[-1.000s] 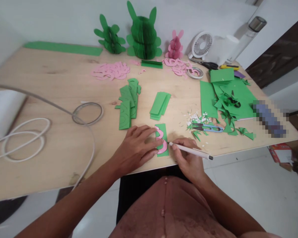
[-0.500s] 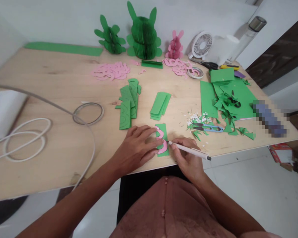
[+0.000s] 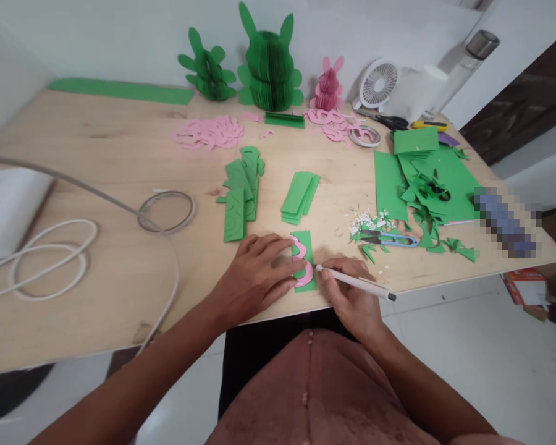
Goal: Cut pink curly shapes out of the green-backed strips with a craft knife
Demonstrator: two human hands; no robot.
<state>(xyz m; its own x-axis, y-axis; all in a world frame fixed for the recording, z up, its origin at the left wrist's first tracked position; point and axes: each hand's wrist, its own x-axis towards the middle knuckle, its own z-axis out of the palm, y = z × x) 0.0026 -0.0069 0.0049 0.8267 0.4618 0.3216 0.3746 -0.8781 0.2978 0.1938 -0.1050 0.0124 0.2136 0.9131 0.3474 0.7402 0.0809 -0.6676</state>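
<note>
"What are the hands doing?"

"The left hand lies palm down, fingers spread, pressing one pink cutout, shaped like a 3, onto one small green card near the front edge of the worktop. The right hand, just right of the card, is closed around one white pen."

"Is the pen touching the card?"

"Its tip is just beside the cutout's outer curve. From where I stand I can't tell whether it touches."

"How is that done well?"

"It looks like tracing to me. I'd keep firm fingertips on the cutout so it can't creep, hold the pen steeper, follow the edge lightly and evenly, then shift one finger at a time to free the covered left side."

"And how many of everything?"

"Just beyond the card, one stack of plain green pieces; beyond and left of it, one pile of line-marked green pieces. Both overlap too much to count singly. Well beyond the card, two heaps of pink cutouts and three pleated paper figures, two green, one pink. Right of the card, one pair of blue-handled snips among uncountable scraps."
</note>
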